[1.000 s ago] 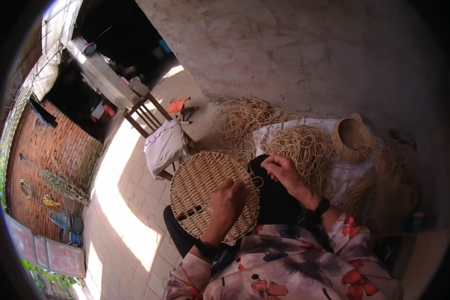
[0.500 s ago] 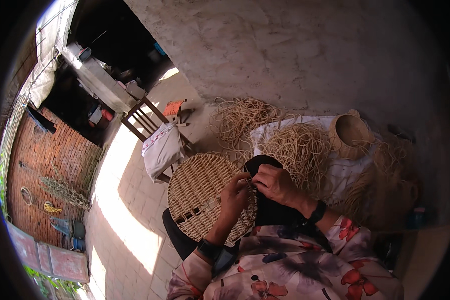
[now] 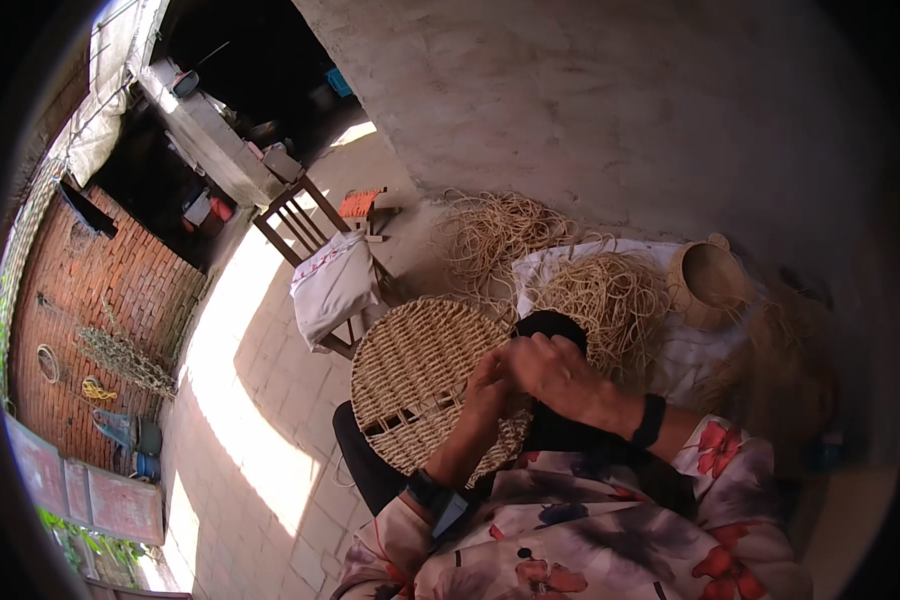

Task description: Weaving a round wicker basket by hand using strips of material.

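A round woven straw mat (image 3: 420, 350) lies on my lap, built of thick twisted cord in rows, with a dark slot-like gap across its lower part. My left hand (image 3: 486, 388) is closed at the mat's right edge, its fingers pinching the rim. Close against it, my right hand (image 3: 560, 378) is curled, knuckles up, over the same edge and my dark-trousered knee (image 3: 550, 323). It covers the left fingertips and is slightly blurred. Whatever the right fingers pinch is hidden.
Loose straw cord (image 3: 610, 300) is heaped on a white cloth (image 3: 670, 350) beside a round woven basket (image 3: 708, 285). Another cord pile (image 3: 500, 235) lies by the wall. Ahead stand a wooden chair (image 3: 305, 225) with a pale cloth bag (image 3: 335, 290) and a small orange-topped stool (image 3: 360, 203).
My right hand has turned and drawn in over the left fingertips, and the fingers of both now overlap. The whole view has shifted slightly, while the mat stays on my lap.
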### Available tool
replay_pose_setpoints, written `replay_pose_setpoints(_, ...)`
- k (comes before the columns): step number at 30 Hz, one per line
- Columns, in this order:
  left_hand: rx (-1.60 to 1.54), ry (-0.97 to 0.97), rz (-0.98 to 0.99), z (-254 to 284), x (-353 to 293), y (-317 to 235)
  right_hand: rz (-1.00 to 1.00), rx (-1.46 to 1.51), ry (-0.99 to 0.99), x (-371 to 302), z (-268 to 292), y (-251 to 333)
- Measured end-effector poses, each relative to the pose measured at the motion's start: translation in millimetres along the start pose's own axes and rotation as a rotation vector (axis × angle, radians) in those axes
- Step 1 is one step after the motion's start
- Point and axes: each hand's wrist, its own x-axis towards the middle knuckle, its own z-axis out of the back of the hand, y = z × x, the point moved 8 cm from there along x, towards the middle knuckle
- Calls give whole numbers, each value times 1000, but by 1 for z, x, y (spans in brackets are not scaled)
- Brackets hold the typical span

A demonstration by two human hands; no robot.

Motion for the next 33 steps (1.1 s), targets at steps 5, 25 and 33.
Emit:
replay_pose_setpoints(5,355,-43,-80,-7,-20,-28,-10,184,-32,1,-11,-5)
replay_pose_setpoints(25,1454,-676,-815,63,-110,-63,-984,1940,-160,-60,-69,-78)
replay_pose_setpoints(33,1447,-444,-787,42,-82,-53,-1051,1974,-280,-75,-76,-87)
